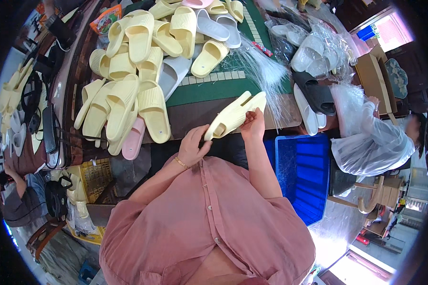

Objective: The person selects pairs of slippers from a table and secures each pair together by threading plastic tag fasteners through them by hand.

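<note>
In front of my chest, a pair of pale yellow slide slippers (229,116) is held tilted, one against the other. My right hand (253,126) grips them near their right end, with the fingers closed on the soles. At the lower left end, my left hand (194,146) has its fingers curled against the slipper's edge. Just beyond, on the table, lies a heap of pale yellow slippers (140,35), with a few grey ones (173,73) and a pink one (134,137) among them.
A bundle of clear plastic bags (271,71) lies right of the heap on the green mat (209,92). Black and white slippers (314,97) sit at the table's right edge. A blue crate (304,175) stands at my right. Another person (375,142) works at the right.
</note>
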Demonstrator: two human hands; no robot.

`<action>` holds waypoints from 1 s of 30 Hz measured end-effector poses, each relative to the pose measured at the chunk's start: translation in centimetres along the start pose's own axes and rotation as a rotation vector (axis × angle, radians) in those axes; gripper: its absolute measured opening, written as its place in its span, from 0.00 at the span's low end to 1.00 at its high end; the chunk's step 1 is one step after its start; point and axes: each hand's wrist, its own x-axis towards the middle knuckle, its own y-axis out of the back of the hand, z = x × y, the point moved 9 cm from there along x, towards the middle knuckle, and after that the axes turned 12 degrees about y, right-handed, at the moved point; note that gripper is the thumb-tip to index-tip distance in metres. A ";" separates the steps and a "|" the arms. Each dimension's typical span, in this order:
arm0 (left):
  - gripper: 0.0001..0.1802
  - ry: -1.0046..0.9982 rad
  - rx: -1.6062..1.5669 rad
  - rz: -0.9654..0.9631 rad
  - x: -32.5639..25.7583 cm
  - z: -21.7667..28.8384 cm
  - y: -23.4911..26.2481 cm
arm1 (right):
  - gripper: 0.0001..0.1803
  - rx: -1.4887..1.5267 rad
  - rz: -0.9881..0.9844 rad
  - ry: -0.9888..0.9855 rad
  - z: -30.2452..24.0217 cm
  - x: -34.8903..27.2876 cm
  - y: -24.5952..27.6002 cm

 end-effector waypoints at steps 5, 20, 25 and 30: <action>0.27 -0.119 0.057 0.049 0.0 1.9 0.1 | 0.09 0.078 0.028 -0.023 0.8 -0.8 -0.4; 0.18 -0.122 0.092 0.122 0.8 3.7 2.6 | 0.07 -0.030 0.047 0.319 -2.4 -1.1 -2.3; 0.19 -0.148 0.100 0.243 0.7 3.2 6.4 | 0.09 -0.125 0.244 0.518 -8.7 2.2 2.0; 0.20 0.217 -0.012 0.140 3.4 -1.5 7.8 | 0.16 -0.944 -0.118 0.869 -11.5 2.6 0.3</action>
